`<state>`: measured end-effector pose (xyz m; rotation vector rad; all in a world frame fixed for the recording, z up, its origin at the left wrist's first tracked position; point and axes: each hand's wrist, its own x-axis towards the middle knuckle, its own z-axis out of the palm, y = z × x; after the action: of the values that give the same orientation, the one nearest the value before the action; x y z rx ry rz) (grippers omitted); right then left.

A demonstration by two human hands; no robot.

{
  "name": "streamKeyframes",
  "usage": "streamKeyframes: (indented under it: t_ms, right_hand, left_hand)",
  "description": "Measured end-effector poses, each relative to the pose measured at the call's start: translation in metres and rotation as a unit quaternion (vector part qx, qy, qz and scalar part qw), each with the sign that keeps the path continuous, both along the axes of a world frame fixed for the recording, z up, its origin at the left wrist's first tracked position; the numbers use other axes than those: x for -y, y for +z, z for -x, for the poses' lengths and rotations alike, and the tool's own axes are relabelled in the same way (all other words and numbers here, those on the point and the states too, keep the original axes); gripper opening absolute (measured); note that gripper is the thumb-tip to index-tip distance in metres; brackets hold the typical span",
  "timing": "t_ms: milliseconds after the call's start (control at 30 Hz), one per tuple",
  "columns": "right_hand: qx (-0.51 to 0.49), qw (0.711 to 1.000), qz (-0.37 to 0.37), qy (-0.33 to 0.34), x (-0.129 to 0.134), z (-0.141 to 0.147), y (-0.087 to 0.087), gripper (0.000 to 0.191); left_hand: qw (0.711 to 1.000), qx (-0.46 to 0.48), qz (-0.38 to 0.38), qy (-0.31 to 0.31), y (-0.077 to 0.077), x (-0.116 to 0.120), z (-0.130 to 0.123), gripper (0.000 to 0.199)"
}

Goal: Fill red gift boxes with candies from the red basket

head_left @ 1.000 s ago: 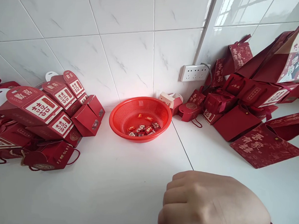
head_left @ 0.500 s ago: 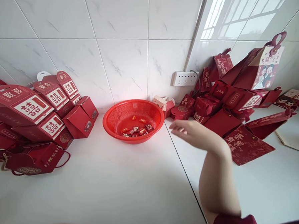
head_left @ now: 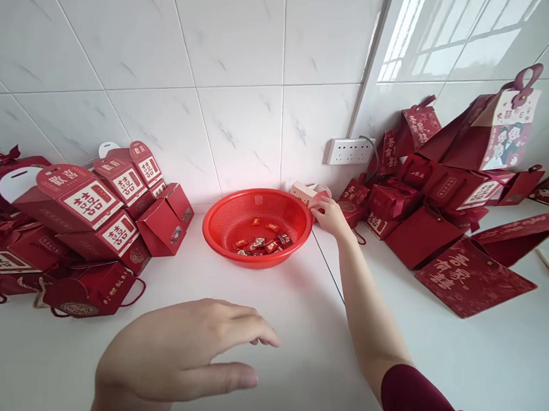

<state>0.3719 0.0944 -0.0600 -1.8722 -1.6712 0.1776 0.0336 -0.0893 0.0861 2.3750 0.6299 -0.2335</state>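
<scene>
My left hand (head_left: 188, 348) hovers over the white counter (head_left: 293, 366) at the bottom centre, thumb and fingers apart, holding nothing. Farther off, my right hand (head_left: 330, 216) reaches to a small cream and red box (head_left: 303, 192) behind the right rim of a red plastic colander (head_left: 211, 236). Its fingers are pinched at the box's near right side. Small wrapped candies (head_left: 271, 246) lie in the bottom of the colander.
Stacked red gift boxes (head_left: 90, 202) stand on the left. More red boxes and bags (head_left: 455, 184) are piled on the right, one lying flat near the front. A socket strip (head_left: 351, 152) with a cable is on the tiled wall.
My right hand has moved forward and its fingers have closed at the small box. My left hand has come up into view from the bottom edge. The view has shifted slightly.
</scene>
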Motion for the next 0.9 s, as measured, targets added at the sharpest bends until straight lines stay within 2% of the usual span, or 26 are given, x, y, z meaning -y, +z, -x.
streamKeyframes:
  t_ms: [167,300,433,500,567,633,700,767,833,900]
  right_hand:
    - [-0.063,0.995,-0.073,-0.022,-0.032,0.01,0.001,0.036]
    - [-0.086,0.992,-0.096,-0.015,-0.03,0.011,0.007,0.037]
    - [-0.091,0.988,-0.117,-0.05,0.007,0.002,0.03,0.034]
    - [-0.088,0.985,-0.131,-0.074,0.039,-0.003,0.049,0.032]
    - [-0.076,0.975,-0.191,-0.086,0.078,-0.007,0.07,0.029]
    - [-0.066,0.975,-0.21,-0.031,0.118,-0.008,0.087,0.023]
    - [-0.078,0.98,-0.174,0.054,0.152,-0.008,0.099,0.014]
    - [-0.102,0.972,-0.138,0.162,0.177,-0.006,0.107,0.017]
    - [-0.098,0.945,-0.104,0.295,0.189,0.001,0.114,0.019]
    - [-0.066,0.896,-0.07,0.433,0.188,0.013,0.12,0.019]
  left_hand:
    - [0.996,-0.038,-0.08,0.023,-0.02,0.007,0.0,0.036]
    - [0.995,-0.041,-0.09,0.027,-0.031,0.006,0.005,0.035]
    - [0.993,-0.02,-0.1,0.055,-0.034,0.004,0.009,0.035]
    - [0.993,-0.021,-0.095,0.059,-0.034,0.003,0.01,0.035]
    - [0.994,-0.027,-0.089,0.058,-0.034,0.002,0.01,0.034]
    - [0.994,-0.03,-0.089,0.056,-0.032,-0.001,0.012,0.033]
    - [0.993,-0.023,-0.101,0.059,-0.029,-0.006,0.014,0.031]
    - [0.989,-0.003,-0.127,0.079,-0.027,-0.013,0.016,0.031]
    - [0.98,0.031,-0.167,0.102,-0.025,-0.02,0.015,0.031]
    - [0.969,0.075,-0.215,0.101,-0.025,-0.026,0.011,0.032]
